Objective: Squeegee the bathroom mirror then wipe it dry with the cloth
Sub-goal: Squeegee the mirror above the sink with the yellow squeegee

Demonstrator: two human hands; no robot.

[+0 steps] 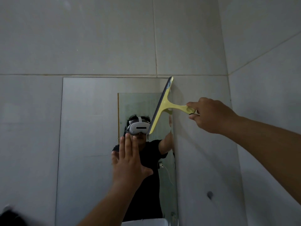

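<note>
A tall frameless mirror (88, 128) hangs on the grey tiled wall. My right hand (210, 115) grips the handle of a yellow squeegee (164, 103). Its dark rubber blade lies tilted against the mirror's upper right edge, with its top end at the mirror's top right corner. My left hand (128, 162) is raised flat with its fingers spread, in front of the mirror's middle; I cannot tell whether it touches the glass. No cloth is in view.
The mirror reflects a person in a black shirt with a white headset (138, 126). A side wall meets the mirror wall at a corner (228, 75) on the right. A small dark mark (209, 194) sits on the tile right of the mirror.
</note>
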